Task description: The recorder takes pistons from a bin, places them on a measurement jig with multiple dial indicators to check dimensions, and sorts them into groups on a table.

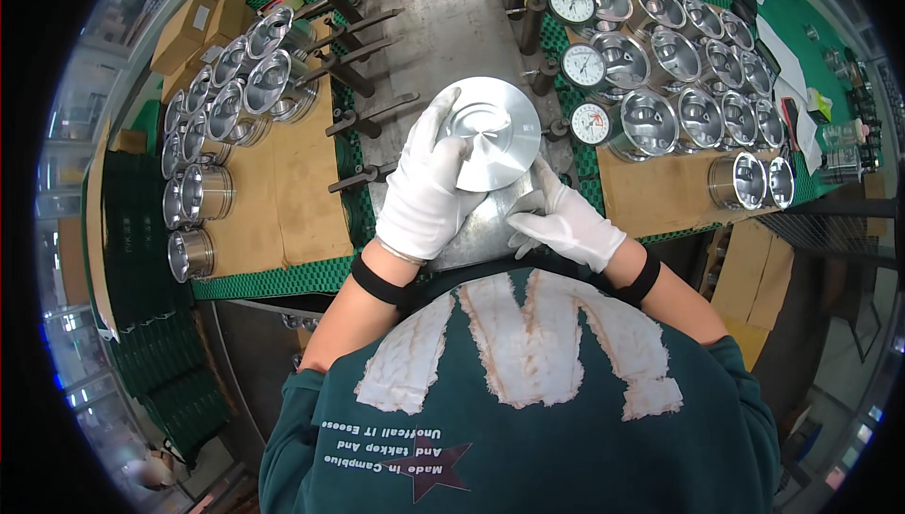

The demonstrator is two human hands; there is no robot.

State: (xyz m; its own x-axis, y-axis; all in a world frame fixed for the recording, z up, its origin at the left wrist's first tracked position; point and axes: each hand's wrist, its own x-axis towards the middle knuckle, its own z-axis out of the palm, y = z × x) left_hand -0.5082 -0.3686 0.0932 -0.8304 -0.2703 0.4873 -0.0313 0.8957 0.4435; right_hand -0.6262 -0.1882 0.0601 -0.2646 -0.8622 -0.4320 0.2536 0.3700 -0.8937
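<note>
A shiny round metal piston is held crown-up over a grey steel plate. My left hand, in a white glove, grips its left side with the fingers curled over the rim. My right hand, also gloved in white, touches the piston's lower right edge from below. Both forearms come up from the lower edge, above a dark green shirt.
Rows of similar pistons stand on cardboard at the left and at the right. Three round dial gauges and several dark metal pegs flank the plate. Green mesh matting covers the bench; cardboard boxes sit far left.
</note>
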